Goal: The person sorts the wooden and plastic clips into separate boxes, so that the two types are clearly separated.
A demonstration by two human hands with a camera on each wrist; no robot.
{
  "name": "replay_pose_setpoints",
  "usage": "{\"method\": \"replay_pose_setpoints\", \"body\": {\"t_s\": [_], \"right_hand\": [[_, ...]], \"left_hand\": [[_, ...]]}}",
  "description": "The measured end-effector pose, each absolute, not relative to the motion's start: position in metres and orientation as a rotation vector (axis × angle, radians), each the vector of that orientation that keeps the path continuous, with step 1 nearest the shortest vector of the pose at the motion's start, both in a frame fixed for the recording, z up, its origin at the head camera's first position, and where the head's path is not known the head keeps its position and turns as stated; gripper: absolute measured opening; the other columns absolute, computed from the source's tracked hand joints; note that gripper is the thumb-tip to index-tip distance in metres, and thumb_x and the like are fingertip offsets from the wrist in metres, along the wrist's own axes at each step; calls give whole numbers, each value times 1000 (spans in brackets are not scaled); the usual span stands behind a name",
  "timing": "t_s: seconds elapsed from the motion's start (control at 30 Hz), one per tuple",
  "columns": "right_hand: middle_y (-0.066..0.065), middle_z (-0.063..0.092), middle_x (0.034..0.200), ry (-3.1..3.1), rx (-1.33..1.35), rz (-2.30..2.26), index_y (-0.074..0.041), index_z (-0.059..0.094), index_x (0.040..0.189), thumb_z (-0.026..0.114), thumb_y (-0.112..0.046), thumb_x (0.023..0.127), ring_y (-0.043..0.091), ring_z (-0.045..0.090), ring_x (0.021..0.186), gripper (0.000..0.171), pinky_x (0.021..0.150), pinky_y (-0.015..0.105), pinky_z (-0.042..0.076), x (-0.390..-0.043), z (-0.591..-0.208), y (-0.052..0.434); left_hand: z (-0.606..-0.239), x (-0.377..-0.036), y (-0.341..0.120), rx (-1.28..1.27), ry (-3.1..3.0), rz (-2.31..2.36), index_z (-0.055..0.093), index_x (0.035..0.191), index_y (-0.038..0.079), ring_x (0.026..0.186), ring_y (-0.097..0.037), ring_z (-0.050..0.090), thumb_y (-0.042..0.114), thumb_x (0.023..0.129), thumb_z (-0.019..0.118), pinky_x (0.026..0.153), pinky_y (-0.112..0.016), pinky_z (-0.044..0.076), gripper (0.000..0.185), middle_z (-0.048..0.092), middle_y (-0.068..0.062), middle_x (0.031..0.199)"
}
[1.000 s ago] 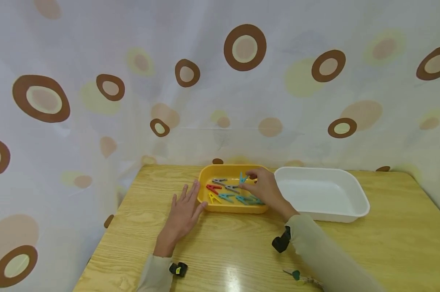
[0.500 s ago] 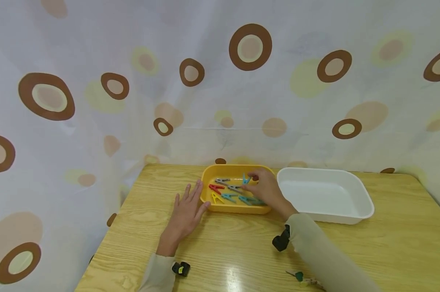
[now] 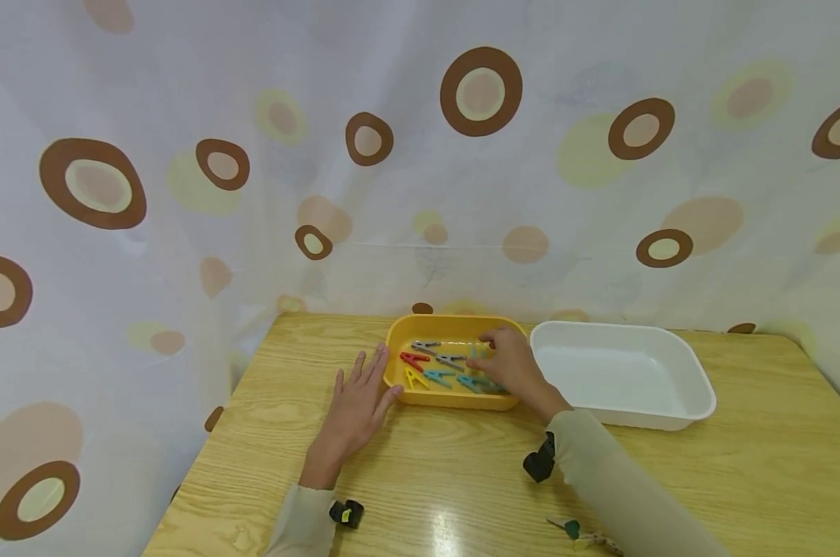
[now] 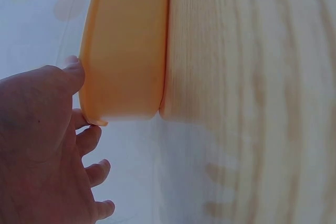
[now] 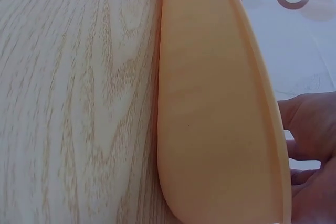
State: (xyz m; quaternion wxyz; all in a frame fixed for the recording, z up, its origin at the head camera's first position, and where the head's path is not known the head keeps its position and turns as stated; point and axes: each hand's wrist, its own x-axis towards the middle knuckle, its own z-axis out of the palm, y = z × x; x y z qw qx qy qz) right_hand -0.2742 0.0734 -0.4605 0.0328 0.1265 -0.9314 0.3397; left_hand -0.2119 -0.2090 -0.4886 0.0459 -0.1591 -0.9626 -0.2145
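Light was bright and even; glare shone on the near table [image 3: 442, 526], and both wrist views were blurred.

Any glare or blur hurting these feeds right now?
Head view: lamp glare on the table near edge; the clip in the right hand is smeared. Left wrist view: yellow tray wall soft and blurred beside the left hand. Right wrist view: evenly lit, tray fills frame.
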Motion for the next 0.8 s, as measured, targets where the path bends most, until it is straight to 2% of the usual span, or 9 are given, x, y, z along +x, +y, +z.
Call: {"method": "replay_pose_setpoints", "body": {"t_s": [0.2, 0.4, 0.8], "right_hand": [[27, 63, 122, -2809, 416, 1163, 9, 67, 126, 77, -13, 94, 42, 65, 108, 40, 87, 49, 58, -267, -455, 79], [27, 66, 122, -2715, 489, 1249, 9, 67, 124, 76, -9, 94, 41, 66, 108, 37, 87, 48, 58, -257, -447, 88], [16, 69, 117, -2573, 542, 1339, 3, 69, 122, 75, -6, 94, 32, 68, 102, 31, 85, 45, 59, -219, -432, 119]], "left_hand": [[-489, -212, -209, -493, -2938, -645, 16, 166, 11, 155, -38, 15, 49, 110, 40, 118, -71, 11, 71, 17, -4, 171], [-489, -213, -210, -494, -2941, -631, 15, 166, 12, 155, -38, 15, 50, 110, 38, 118, -71, 11, 72, 16, -4, 171], [-488, -212, -208, -491, -2958, -642, 15, 166, 12, 156, -38, 14, 50, 110, 38, 118, -71, 10, 71, 15, -4, 171]]}}
